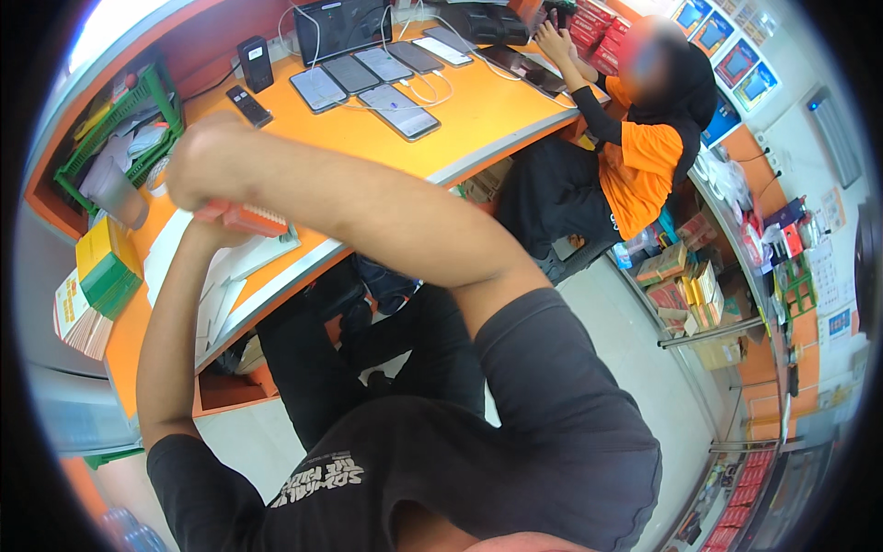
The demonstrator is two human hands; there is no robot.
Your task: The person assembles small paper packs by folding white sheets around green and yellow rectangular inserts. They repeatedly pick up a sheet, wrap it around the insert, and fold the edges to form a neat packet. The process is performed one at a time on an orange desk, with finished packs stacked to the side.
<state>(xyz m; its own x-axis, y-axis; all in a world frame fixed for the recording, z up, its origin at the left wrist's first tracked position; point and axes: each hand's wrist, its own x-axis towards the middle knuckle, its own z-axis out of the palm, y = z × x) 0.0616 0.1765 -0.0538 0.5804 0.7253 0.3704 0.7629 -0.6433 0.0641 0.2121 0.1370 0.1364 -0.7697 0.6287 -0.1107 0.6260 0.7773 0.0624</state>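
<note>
Both hands meet over the desk's (460,129) near edge. The right hand (198,166) is clenched around a small orange block (248,219); the left hand's grip is hidden. It looks light and rigid, best pinched along its long sides.

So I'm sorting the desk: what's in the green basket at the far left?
The green basket holds loose white papers and some coloured items near the back. Whatever lies beneath the papers is covered.

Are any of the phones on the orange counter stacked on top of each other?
No. The phones lie flat side by side in rows on the orange counter, screens up, none stacked.
</note>
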